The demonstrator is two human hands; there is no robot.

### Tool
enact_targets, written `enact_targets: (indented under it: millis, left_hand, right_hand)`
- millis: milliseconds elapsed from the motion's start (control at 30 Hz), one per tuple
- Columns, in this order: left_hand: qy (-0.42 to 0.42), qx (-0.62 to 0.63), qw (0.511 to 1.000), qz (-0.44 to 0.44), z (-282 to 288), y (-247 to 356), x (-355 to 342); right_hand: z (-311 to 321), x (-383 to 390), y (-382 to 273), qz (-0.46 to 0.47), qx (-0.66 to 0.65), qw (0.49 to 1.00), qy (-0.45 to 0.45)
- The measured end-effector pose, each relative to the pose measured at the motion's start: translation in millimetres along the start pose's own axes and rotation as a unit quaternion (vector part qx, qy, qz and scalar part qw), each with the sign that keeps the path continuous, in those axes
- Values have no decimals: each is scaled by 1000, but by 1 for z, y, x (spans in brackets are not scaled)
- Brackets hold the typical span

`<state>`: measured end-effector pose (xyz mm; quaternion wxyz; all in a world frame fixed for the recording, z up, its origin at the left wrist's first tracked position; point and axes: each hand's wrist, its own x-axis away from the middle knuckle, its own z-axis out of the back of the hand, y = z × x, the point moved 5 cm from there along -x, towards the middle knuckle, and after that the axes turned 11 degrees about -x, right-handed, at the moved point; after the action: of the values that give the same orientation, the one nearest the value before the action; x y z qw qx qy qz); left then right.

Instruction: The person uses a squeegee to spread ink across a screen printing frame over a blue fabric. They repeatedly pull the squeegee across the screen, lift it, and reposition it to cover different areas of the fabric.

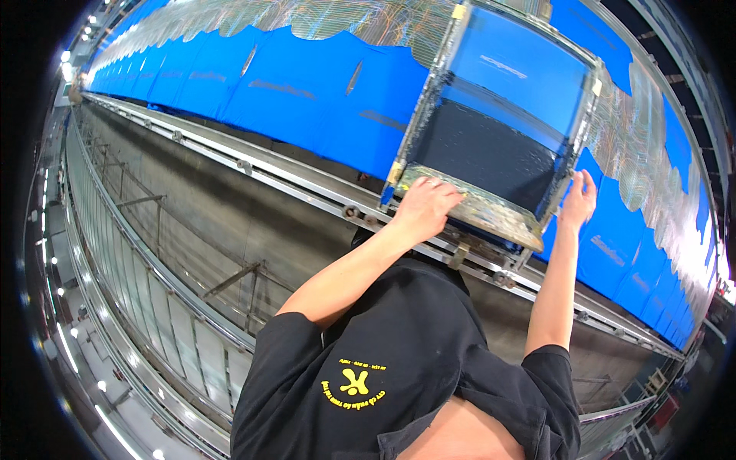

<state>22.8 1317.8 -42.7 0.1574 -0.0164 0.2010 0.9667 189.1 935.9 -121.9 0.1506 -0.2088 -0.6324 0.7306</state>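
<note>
A screen-printing frame (426, 115) lies tilted across the long table, with a blue see-through mesh (521, 69) and a band of black ink (483, 138) on its near half. Along the frame's near end rests a worn, paint-stained squeegee (498, 211). My left hand (422, 208) is closed over its left part, knuckles up. Beside the frame's lower right corner is my right hand (579, 201), fingers raised and somewhat apart, nothing seen in them. Whether it touches the frame's edge I cannot tell.
Blue fabric pieces (307, 84) with dark prints run along the table on both sides, over a shiny streaked surface (345, 19). A metal rail (291, 180) with fittings edges the table near me. Behind on the left runs another long railed table (153, 261).
</note>
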Motion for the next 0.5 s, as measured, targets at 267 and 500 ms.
enact_targets:
  millis: [267,500]
  left_hand:
    - [-74,-5,997,22,48,-124,28]
    - [-96,19,995,3,60,-168,34]
  right_hand:
    - [-120,83,16,-118,-36,992,19]
    - [-163,99,12,-138,-13,990,-5]
